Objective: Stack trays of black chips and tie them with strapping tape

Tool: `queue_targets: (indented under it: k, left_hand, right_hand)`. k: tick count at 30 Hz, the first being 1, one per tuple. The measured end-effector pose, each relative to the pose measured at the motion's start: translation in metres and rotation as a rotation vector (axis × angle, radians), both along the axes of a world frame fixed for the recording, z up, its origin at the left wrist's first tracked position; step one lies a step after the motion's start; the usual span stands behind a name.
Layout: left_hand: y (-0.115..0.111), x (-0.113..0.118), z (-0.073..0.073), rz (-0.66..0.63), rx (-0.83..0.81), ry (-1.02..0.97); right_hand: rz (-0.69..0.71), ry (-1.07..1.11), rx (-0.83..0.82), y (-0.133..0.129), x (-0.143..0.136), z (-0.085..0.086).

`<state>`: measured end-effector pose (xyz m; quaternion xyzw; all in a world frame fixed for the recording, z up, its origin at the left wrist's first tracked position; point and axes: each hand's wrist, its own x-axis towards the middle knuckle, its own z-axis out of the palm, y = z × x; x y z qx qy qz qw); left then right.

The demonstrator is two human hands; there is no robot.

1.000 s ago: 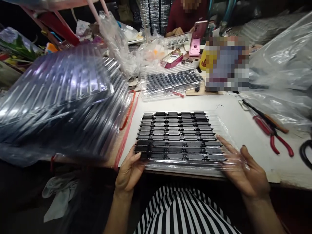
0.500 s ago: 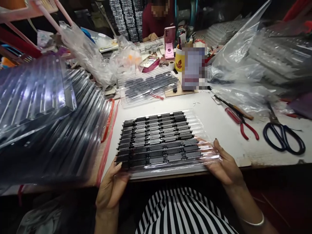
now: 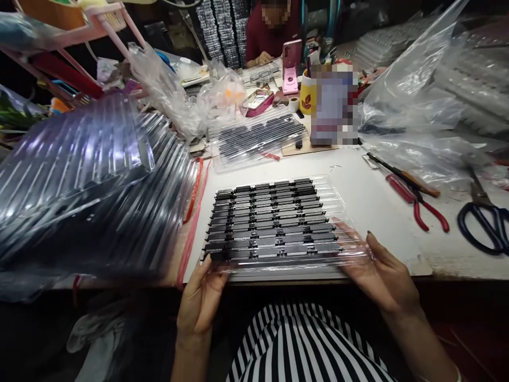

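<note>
Clock: centred on the ribbed clear tray, 12 = away from wearer
Tray position: near edge of the bench, above a white sheet; can't tell if its far side touches down
Black multi-pin components: rows along the ribs; channels presumably keep rows apart. Bare strip at 3
Left hand: at 8, half curled, thumb on near corner, fingers mostly beneath
Right hand: at 4, fingers fairly spread under the bare strip, seen through plastic, thumb at rim
Grip logic: opposite sides, likely for level support so parts don't slide; bare strip probably keeps fingers off the pins
Stack of ribbed trays: at 9 to 10, probably parked within reach
Second tray: just before 12, near, dark parts inside
Red-handled pliers, scissors: at 3, scissors farther; likely kept off the working patch
Co-worker's hand: at 12, well apart
</note>
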<state>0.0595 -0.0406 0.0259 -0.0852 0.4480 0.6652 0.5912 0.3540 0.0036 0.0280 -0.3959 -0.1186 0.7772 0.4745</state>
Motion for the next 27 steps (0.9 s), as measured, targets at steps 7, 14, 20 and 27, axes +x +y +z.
queue_targets:
  k: [7, 14, 20, 27]
  left_hand:
    - [-0.007, -0.002, -0.012, -0.126, 0.182, 0.025]
    - [-0.008, -0.002, -0.012, -0.126, 0.185, 0.06]
    - [-0.008, -0.001, -0.013, -0.123, 0.211, 0.059]
    - [-0.01, -0.003, -0.013, -0.089, 0.241, -0.004]
  right_hand:
    - [0.018, -0.058, 0.008, -0.003, -0.002, 0.001]
    - [-0.075, -0.167, -0.052, -0.004, -0.002, -0.004]
    - [-0.111, -0.241, -0.109, -0.007, -0.002, -0.004]
    - [-0.073, -0.262, -0.07, -0.008, 0.004, -0.008]
